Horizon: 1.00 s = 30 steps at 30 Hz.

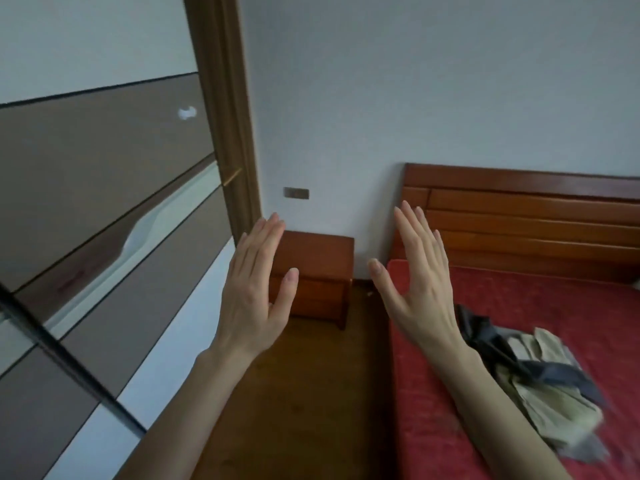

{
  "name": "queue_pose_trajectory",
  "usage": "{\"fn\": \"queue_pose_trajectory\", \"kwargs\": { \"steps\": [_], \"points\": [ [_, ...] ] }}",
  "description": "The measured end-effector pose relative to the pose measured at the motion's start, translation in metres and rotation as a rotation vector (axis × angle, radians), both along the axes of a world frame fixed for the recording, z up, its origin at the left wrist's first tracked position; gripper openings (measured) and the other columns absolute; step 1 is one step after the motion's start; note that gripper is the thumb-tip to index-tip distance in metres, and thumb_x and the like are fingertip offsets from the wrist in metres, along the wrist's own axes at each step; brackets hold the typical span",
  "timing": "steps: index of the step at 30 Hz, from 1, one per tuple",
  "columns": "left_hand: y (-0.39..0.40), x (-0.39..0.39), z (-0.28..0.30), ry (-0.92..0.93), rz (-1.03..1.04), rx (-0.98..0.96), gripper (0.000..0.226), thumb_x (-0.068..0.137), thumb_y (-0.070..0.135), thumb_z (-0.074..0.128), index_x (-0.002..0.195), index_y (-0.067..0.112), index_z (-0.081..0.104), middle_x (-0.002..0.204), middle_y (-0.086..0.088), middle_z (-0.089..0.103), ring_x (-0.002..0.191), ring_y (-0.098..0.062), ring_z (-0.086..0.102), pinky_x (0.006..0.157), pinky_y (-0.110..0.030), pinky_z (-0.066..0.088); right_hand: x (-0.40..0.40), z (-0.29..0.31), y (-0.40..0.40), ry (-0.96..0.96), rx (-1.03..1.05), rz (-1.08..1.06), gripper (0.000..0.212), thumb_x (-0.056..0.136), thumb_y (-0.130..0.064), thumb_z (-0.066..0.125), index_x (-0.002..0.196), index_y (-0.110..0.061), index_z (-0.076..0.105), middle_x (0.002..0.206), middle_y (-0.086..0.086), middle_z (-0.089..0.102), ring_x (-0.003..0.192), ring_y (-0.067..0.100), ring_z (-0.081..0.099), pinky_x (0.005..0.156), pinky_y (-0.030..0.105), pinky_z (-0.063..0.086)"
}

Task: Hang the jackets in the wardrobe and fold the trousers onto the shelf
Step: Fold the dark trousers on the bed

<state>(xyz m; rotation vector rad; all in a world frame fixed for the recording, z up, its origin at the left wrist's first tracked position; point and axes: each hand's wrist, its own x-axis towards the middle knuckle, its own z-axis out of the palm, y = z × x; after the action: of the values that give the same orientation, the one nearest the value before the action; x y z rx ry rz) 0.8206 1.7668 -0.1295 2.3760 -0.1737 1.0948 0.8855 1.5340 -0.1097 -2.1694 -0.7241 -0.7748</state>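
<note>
Both my hands are raised in front of me, fingers straight, holding nothing. My left hand hovers before the nightstand, close to the wardrobe's right edge. My right hand is up over the near corner of the bed. A heap of clothes lies on the red bed cover at the right: pale khaki-green garments with a dark grey one draped across them. The wardrobe fills the left side, its brown and white sliding doors closed.
A wooden nightstand stands against the wall between wardrobe and bed. The bed has a red cover and a wooden headboard. A strip of brown wooden floor runs between wardrobe and bed.
</note>
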Motion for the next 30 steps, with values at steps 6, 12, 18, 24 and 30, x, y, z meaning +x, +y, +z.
{"fn": "queue_pose_trajectory", "kwargs": {
  "steps": [6, 12, 18, 24, 30],
  "points": [
    [-0.122, 0.037, -0.018, 0.025, -0.188, -0.030, 0.059, 0.107, 0.041, 0.042, 0.161, 0.016, 0.035, 0.169, 0.000, 0.034, 0.158, -0.016, 0.026, 0.124, -0.058, 0.032, -0.008, -0.019, -0.129, 0.026, 0.020, -0.159, 0.071, 0.103, -0.049, 0.050, 0.163, -0.018, 0.028, 0.172, -0.003, 0.022, 0.161, 0.012, 0.009, 0.131, 0.045, 0.012],
    [-0.220, 0.064, -0.034, 0.078, -0.374, -0.024, 0.060, 0.108, 0.037, 0.043, 0.161, 0.010, 0.035, 0.169, -0.003, 0.033, 0.159, -0.016, 0.024, 0.126, -0.056, 0.028, -0.022, -0.037, -0.226, 0.067, 0.048, -0.320, 0.072, 0.102, -0.049, 0.051, 0.163, -0.018, 0.029, 0.172, -0.003, 0.023, 0.161, 0.014, 0.011, 0.130, 0.049, 0.013],
    [-0.296, 0.097, -0.053, 0.143, -0.566, -0.020, 0.059, 0.107, 0.029, 0.047, 0.161, 0.011, 0.033, 0.169, -0.003, 0.032, 0.159, -0.018, 0.024, 0.125, -0.059, 0.028, -0.029, -0.069, -0.298, 0.109, 0.113, -0.520, 0.070, 0.102, -0.046, 0.054, 0.162, -0.018, 0.031, 0.171, -0.002, 0.027, 0.161, 0.014, 0.014, 0.130, 0.050, 0.016],
    [-0.352, 0.148, -0.082, 0.232, -0.727, 0.002, 0.059, 0.108, 0.033, 0.043, 0.162, 0.012, 0.032, 0.170, 0.000, 0.031, 0.160, -0.016, 0.021, 0.126, -0.058, 0.026, -0.020, -0.099, -0.344, 0.161, 0.147, -0.699, 0.070, 0.103, -0.047, 0.052, 0.163, -0.020, 0.029, 0.171, -0.004, 0.026, 0.161, 0.012, 0.013, 0.128, 0.054, 0.019],
    [-0.396, 0.224, -0.109, 0.303, -0.886, 0.053, 0.059, 0.108, 0.035, 0.042, 0.161, 0.012, 0.034, 0.170, 0.002, 0.031, 0.160, -0.013, 0.020, 0.130, -0.051, 0.021, 0.018, -0.125, -0.371, 0.196, 0.187, -0.879, 0.070, 0.102, -0.043, 0.058, 0.162, -0.019, 0.032, 0.170, -0.004, 0.029, 0.160, 0.011, 0.016, 0.127, 0.054, 0.023]
  ]
}}
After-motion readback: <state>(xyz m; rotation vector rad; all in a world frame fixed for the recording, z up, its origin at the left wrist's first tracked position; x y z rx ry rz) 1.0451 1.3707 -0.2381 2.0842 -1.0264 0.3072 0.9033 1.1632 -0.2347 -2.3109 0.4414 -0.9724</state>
